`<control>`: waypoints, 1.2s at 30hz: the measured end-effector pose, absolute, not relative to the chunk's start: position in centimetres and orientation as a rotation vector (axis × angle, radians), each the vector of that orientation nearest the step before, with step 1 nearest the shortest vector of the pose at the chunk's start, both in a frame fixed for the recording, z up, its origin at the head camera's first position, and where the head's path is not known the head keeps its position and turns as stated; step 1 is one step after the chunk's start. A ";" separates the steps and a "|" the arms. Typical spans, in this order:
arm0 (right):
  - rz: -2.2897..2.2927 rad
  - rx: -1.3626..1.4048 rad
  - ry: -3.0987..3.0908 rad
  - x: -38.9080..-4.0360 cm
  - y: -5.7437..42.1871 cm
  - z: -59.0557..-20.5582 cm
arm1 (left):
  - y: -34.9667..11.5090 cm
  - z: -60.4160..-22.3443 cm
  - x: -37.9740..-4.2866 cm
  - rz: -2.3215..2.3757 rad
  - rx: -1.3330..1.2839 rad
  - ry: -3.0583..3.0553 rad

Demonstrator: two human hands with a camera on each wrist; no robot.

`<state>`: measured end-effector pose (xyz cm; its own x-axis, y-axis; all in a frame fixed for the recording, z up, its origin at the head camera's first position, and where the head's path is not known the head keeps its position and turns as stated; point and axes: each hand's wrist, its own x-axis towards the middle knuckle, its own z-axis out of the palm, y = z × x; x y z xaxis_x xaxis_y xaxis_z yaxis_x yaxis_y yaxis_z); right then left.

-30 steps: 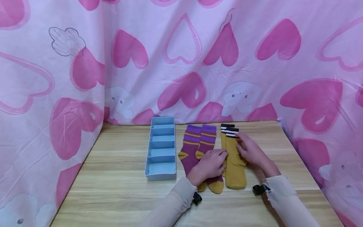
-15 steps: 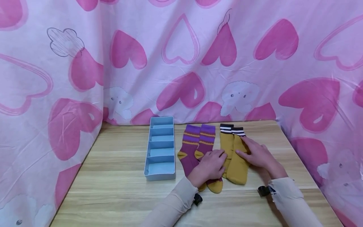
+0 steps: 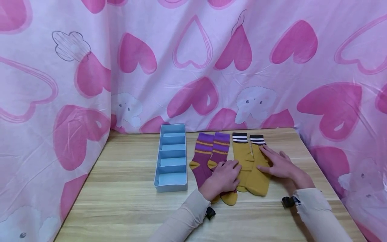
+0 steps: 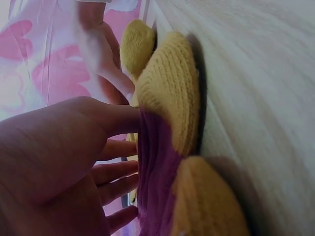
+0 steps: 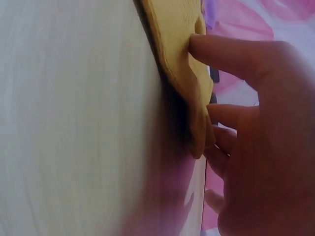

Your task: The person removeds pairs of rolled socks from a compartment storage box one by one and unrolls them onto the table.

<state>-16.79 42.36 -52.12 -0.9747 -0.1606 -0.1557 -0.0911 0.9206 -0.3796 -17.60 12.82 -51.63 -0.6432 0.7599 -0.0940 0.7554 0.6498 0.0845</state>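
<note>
Two mustard socks with black-and-white striped cuffs lie on the table, the left sock [image 3: 241, 153] beside the right sock [image 3: 258, 179], their lower parts close together. My right hand [image 3: 280, 165] touches the right sock with extended thumb and fingers; in the right wrist view, the mustard fabric [image 5: 179, 44] is under the thumb tip. To the left is a pair of purple socks, one sock [image 3: 202, 156] partly under the other sock [image 3: 220, 148]. My left hand [image 3: 223, 176] rests across their lower part, fingertips at the left mustard sock's edge. The left wrist view shows the purple socks' mustard toes [image 4: 170, 83].
A light blue organizer box [image 3: 171, 188] with several compartments stands left of the socks. The wooden table [image 3: 121, 201] meets a pink heart-patterned cloth [image 3: 193, 97] at the back and along both sides. Black wrist cameras sit at both cuffs.
My right hand has moved right, drawing the right mustard sock off the other, so the two now lie side by side. My left hand has stayed almost in place.
</note>
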 end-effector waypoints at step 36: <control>-0.779 -0.275 3.000 -18.2 41.3 -53.3 | 8.2 -50.1 -19.2 0.377 1.423 2.702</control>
